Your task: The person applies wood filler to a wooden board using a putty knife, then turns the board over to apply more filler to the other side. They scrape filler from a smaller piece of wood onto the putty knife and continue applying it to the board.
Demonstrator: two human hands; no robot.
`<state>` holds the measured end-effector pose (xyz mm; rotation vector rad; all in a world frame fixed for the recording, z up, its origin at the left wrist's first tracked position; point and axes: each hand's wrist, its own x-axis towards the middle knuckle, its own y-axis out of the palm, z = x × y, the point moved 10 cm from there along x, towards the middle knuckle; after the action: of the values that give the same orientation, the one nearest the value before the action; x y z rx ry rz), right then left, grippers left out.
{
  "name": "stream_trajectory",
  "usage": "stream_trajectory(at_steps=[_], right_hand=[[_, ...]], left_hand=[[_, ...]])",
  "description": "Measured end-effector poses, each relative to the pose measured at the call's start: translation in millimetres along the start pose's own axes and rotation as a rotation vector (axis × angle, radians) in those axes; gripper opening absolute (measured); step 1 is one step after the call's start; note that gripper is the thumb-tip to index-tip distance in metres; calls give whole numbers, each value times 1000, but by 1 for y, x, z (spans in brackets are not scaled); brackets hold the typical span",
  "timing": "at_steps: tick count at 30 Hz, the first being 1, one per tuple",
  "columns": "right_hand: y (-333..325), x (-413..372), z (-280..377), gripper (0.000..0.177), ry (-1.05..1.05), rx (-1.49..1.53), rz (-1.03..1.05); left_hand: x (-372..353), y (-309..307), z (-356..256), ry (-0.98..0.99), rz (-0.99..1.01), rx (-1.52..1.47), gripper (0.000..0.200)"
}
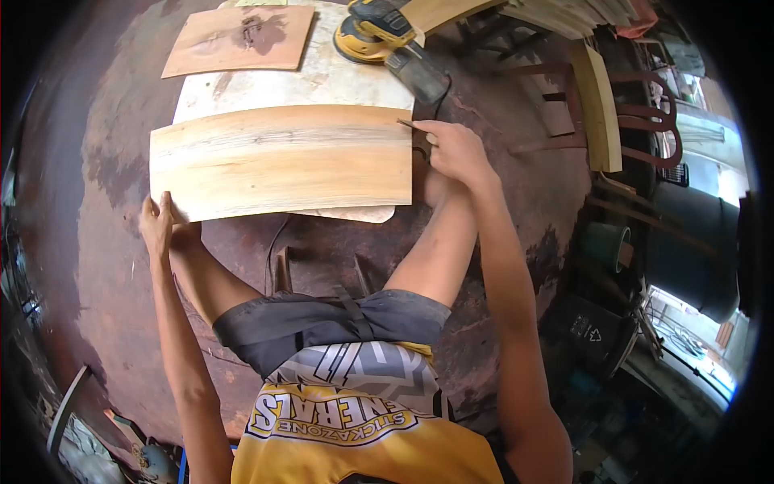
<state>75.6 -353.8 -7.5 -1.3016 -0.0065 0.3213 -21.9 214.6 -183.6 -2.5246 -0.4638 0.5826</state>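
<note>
A wide, pale wooden board [278,165] with a dark grain streak lies across a worn white tabletop [214,95] in front of me. My left hand [157,222] grips its lower left corner, thumb on top and the fingers partly hidden underneath. At the upper right corner, my right hand [453,149] pinches a thin dark pencil-like tool [405,123], whose tip is at the board's surface; its exact kind is too small to tell. Beyond the board, a yellow and black orbital sander [372,36] rests on the tabletop.
A smaller board [234,40] with a dark stain lies at the back left. Planks [595,105] and a dark red chair [653,121] stand to the right, near a green bucket [606,246]. A cord runs down from the sander.
</note>
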Motion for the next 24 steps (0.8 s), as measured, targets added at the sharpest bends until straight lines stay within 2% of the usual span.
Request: stream_trajectory(at_steps=[2, 3, 5, 8, 14, 16, 24], right_hand=[[7, 7, -11, 45, 10, -28, 8], [8, 11, -11, 46, 21, -22, 26], [10, 17, -8, 46, 29, -4, 52], [16, 24, -10, 46, 74, -14, 102], [15, 27, 0, 48, 3, -25, 68], [13, 25, 1, 42, -9, -32, 51], [45, 22, 6, 48, -101, -66, 52]], left_hand=[[-22, -18, -58, 269, -438, 710, 52], [-22, -7, -65, 267, -442, 714, 52], [-18, 25, -83, 378, -434, 453, 57], [-40, 71, -114, 302, -529, 557, 52], [-43, 77, -122, 289, -524, 652, 53], [-42, 78, -120, 280, -513, 654, 53], [-39, 76, -116, 258, -518, 661, 53]])
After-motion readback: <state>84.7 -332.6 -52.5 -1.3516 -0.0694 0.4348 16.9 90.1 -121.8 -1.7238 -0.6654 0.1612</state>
